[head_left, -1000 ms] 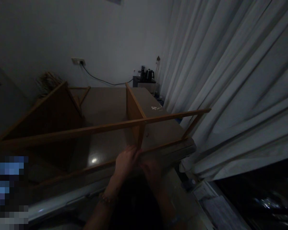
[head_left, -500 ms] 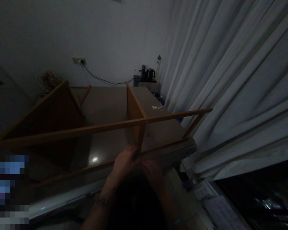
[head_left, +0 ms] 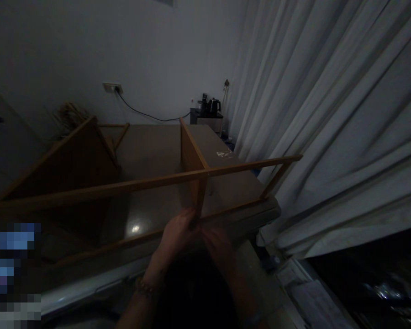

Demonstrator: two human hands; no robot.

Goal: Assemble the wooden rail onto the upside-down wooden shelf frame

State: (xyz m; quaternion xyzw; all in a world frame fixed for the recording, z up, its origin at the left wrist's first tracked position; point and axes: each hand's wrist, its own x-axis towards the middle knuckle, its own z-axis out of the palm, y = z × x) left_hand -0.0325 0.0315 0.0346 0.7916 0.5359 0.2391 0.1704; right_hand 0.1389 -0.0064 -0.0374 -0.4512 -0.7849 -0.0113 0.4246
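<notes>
A wooden shelf frame (head_left: 154, 182) lies on its side on a large brown table (head_left: 150, 146), with long rails and cross boards. My left hand (head_left: 178, 233) is closed around the near lower end of the middle cross board (head_left: 193, 183), where it meets the lower rail. Close beside it, my right hand (head_left: 219, 246) is at the same joint just below the rail, its fingers pressed together. Anything small between those fingertips is too dark to make out.
A black kettle (head_left: 213, 106) stands on a small cabinet (head_left: 209, 123) at the back. A cable (head_left: 150, 117) runs along the wall from a socket (head_left: 112, 87). White curtains (head_left: 322, 128) hang to the right. Dried stalks (head_left: 70, 116) show at back left.
Both hands stay at the joint with almost no shift. The frame has not visibly moved.
</notes>
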